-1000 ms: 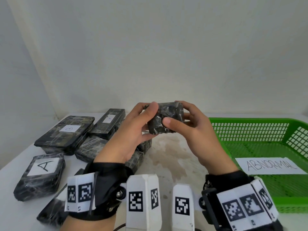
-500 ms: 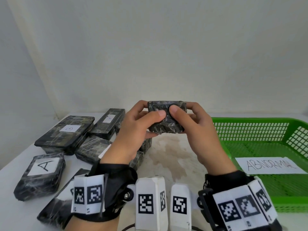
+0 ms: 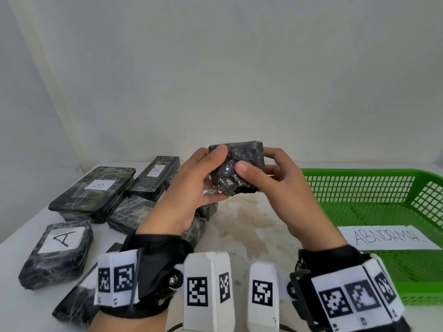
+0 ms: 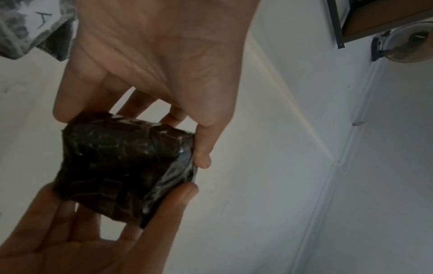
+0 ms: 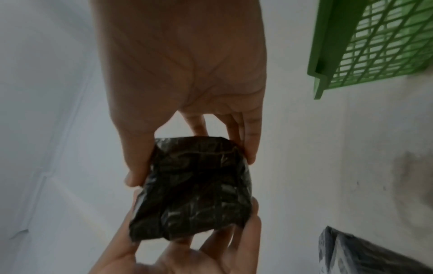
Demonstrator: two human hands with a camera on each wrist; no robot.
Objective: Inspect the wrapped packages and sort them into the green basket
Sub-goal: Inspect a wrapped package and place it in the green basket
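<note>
I hold a small package (image 3: pixel 242 161) wrapped in dark crinkled film above the table's middle, with both hands. My left hand (image 3: pixel 211 176) grips its left side, thumb on the top corner. Gripping the right side is my right hand (image 3: pixel 257 161), thumb pressed on the crumpled near face. The left wrist view shows the package (image 4: pixel 124 166) pinched between fingers of both hands, and so does the right wrist view, where its (image 5: pixel 194 187) film looks wrinkled. The green basket (image 3: pixel 359 172) stands at the right, apart from the package, with a paper sheet (image 3: pixel 388 237) reading ABNORMAL inside.
Several more wrapped packages lie at the left: a flat one labelled B (image 3: pixel 96 190), a block labelled A (image 3: pixel 60 250), a narrow one labelled A (image 3: pixel 155 173). The white table (image 3: pixel 247 226) shows a brownish stain under my hands. A wall stands close behind.
The package has been turned in my hands; half a second ago a smoother side faced me, now the crumpled face does. My thumbs shifted on it.
</note>
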